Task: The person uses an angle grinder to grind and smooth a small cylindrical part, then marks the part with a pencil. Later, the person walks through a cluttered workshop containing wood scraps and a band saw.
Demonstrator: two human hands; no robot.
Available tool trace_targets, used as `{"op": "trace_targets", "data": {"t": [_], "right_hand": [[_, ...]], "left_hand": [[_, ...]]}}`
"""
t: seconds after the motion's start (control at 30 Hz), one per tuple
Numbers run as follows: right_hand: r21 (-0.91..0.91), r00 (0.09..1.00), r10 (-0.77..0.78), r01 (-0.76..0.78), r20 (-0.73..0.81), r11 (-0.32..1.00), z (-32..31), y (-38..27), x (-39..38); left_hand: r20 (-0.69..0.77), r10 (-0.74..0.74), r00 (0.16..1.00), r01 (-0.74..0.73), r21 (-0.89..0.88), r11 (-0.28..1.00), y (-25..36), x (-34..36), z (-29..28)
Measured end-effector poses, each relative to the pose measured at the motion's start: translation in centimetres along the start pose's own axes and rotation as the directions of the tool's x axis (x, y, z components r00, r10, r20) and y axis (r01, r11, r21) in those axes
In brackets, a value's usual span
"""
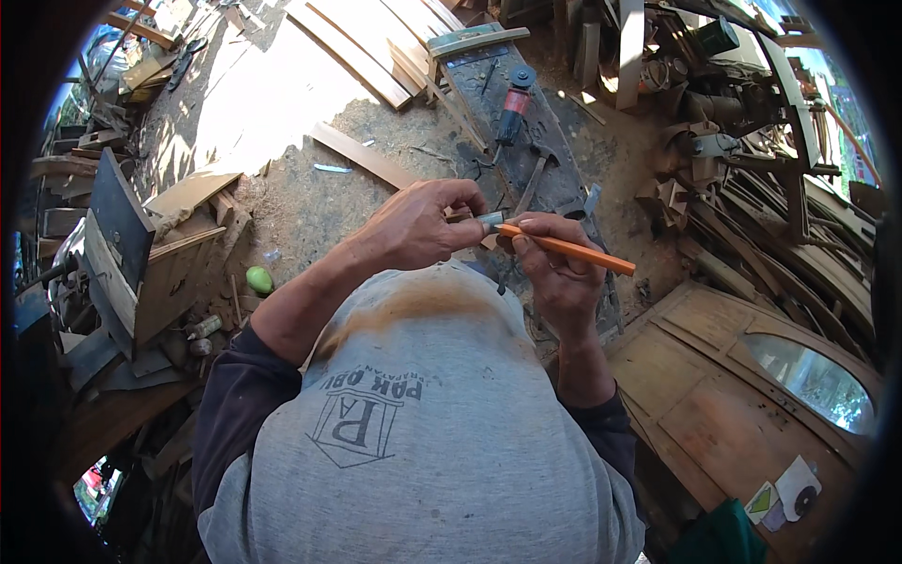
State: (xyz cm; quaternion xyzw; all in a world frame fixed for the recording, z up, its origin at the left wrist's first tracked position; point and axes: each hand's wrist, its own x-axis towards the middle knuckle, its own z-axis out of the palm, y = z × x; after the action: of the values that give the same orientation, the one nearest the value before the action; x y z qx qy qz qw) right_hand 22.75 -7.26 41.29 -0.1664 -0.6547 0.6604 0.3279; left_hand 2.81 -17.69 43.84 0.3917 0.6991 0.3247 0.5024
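In the head view, both bare hands come together in front of the person's grey shirt (442, 442), over a dusty, shaving-strewn floor (310, 221). The right hand (561, 277) has its thumb and fingers closed on an orange pencil-like stick (578, 252), gripping it toward its left end; the rest slants out to the right and slightly downward, past the fingers. The left hand (427, 221) reaches in from the other side, forefinger bent and thumb stretched toward it, the two tips pinched on a small silvery-blue piece (491, 219). That piece sits right at the stick's left end — whether the two actually touch or only nearly meet, I cannot tell. The other left fingers are curled, partly hidden behind the back of the hand.

Just beyond the hands, a long dark plank (554, 117) carries a hammer (536, 180), its head toward the far end, and farther off a red-and-black angle grinder (514, 106). A narrow wooden board (362, 155) lies on the floor, running up to the left hand, with a thin pale-blue strip (333, 168) near it. A green fruit (259, 279) rests beside the left forearm, and a wooden door with an oval pane (700, 376) lies at a slant to the right of the right forearm.
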Motion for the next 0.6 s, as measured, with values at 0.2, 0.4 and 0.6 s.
{"op": "trace_targets", "data": {"t": [0.2,0.4,0.6], "right_hand": [[0.036,0.998,0.060,-0.060,0.002,0.998,0.25,0.39,0.02],[0.106,0.995,0.098,-0.094,-0.029,0.990,0.47,0.50,-0.04],[0.059,0.996,0.085,-0.085,0.011,0.995,0.62,0.44,0.10]], "left_hand": [[-0.024,-0.012,1.000,0.011,-0.030,0.999,-0.22,-0.02,0.24],[-0.013,-0.013,1.000,0.012,-0.047,0.999,-0.47,0.00,0.23],[0.027,-0.068,0.997,0.071,-0.145,0.987,-0.44,-0.17,0.28]]}}
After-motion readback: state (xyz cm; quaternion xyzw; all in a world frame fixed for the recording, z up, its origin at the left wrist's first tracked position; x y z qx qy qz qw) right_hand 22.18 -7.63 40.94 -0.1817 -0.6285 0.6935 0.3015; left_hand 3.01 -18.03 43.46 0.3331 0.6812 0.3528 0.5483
